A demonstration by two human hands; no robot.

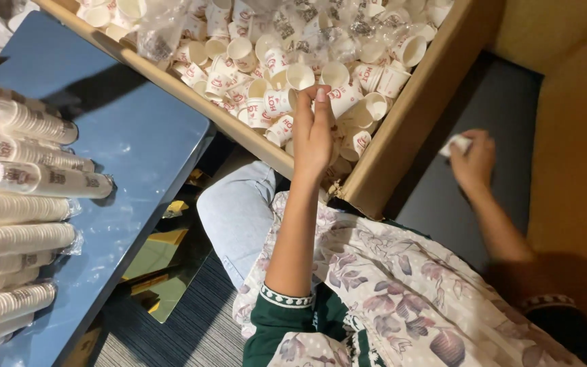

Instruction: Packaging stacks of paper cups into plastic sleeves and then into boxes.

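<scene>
- Our left hand [312, 136] reaches into the cardboard box [402, 129]; its fingers are pinched shut around a small white paper cup [301, 102] with red print, which sits at the fingertips just above the heap, touching its neighbours.
- Our right hand [473, 162] is out to the side, over the dark seat [504, 109] beside the box; it is curled closed on a small white cup [458, 144], of which only one end shows.
- To do this pick well, we judge it best to pinch a single cup by its rim; lift it straight up so nested neighbours drop away; keep the wrist clear of the box wall.
- The cardboard box lies tilted across our lap and the blue table [144, 136]; it holds a loose pile of paper cups [253, 61], lying every way, some mouth up, some on their sides; crumpled clear plastic wrap [321, 27] lies among them near the far side.
- On the blue table, well apart from the box, lie sleeves of stacked cups [22, 183] in clear plastic, on their sides, one beside another; how many cups are in each we cannot tell.
- Below the table edge, on the grey carpet [191, 319], yellow-green pieces [164, 258] show; what they are we cannot tell.
</scene>
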